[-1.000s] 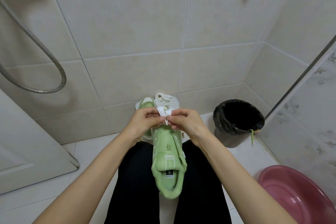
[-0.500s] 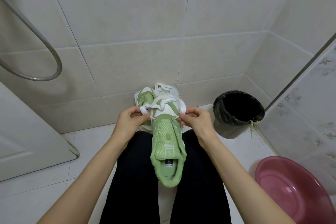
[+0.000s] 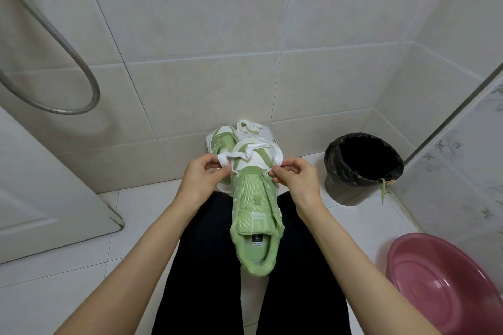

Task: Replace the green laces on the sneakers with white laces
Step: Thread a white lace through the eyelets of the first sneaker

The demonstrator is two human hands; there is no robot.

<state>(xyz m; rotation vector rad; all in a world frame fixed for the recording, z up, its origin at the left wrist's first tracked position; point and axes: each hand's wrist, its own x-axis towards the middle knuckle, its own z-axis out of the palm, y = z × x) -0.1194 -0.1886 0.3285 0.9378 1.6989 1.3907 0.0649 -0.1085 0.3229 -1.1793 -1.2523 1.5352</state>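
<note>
Your left hand (image 3: 202, 175) and right hand (image 3: 296, 181) are pinching the flat white lace (image 3: 245, 154) at the green mesh sneaker's (image 3: 254, 198) front eyelets. The lacing seems to be only beginning; next you are needing level ends, then crossing them.

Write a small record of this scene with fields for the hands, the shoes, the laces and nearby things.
left hand: pinches one side of the white flat lace
right hand: pinches its other side
light green mesh sneaker: on the lap, heel toward the person, laced only near the toe
second green sneaker: on the floor behind
thin green lace: hangs over the round black bin's rim
round pink plastic basin: on the floor, right
</note>
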